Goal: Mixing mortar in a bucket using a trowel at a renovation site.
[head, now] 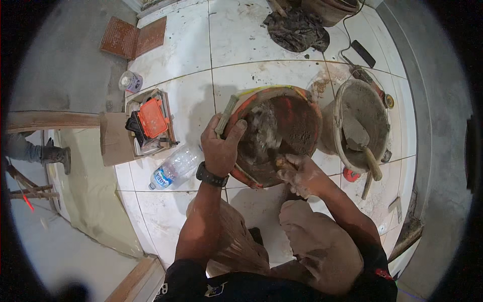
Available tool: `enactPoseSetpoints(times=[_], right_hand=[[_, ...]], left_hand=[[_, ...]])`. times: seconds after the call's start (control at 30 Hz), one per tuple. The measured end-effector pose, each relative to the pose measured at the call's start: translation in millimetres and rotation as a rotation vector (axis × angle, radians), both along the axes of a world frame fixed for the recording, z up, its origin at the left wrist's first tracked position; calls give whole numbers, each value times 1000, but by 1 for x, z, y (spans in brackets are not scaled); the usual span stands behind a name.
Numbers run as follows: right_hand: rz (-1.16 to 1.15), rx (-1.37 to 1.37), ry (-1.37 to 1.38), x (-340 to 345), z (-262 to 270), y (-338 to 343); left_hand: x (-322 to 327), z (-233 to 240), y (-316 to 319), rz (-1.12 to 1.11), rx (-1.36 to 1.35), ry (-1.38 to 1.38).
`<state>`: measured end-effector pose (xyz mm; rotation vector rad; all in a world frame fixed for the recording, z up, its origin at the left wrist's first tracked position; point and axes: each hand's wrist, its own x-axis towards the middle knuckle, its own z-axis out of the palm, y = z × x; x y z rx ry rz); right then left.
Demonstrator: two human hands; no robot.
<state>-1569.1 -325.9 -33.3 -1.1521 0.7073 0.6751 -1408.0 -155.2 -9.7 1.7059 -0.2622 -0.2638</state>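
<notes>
A mortar-caked bucket [247, 99] with orange on its rim stands before my knees, tilted open towards me. Pale powder [260, 130] lies in it over darker grey-brown material. My left hand [222, 141] grips the bucket's left side at a greenish handle grip [227, 115], its thumb over the rim. Dusty and curled, my right hand [298, 173] is at the near right rim, fingertips reaching inside; whether it holds anything is unclear. A second bucket [337, 124] on the right holds a trowel [356, 136] with a wooden handle, resting against the rim.
An angle grinder [366, 77] with a cord lies behind the right bucket. Left are a plastic bottle [175, 168], a cardboard box [119, 139] with an orange-lidded case [153, 117], and a can [131, 81]. A person's booted leg [56, 154] shows at far left.
</notes>
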Motion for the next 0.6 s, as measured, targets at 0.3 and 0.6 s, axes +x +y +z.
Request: enactPoseSetpoints(times=[0.3, 0.6], right_hand=[[795, -1067, -324, 14, 29, 14], [1023, -1136, -426, 7, 31, -6]], left_hand=[[4, 0, 3, 27, 62, 9], [8, -3, 5, 21, 76, -12]])
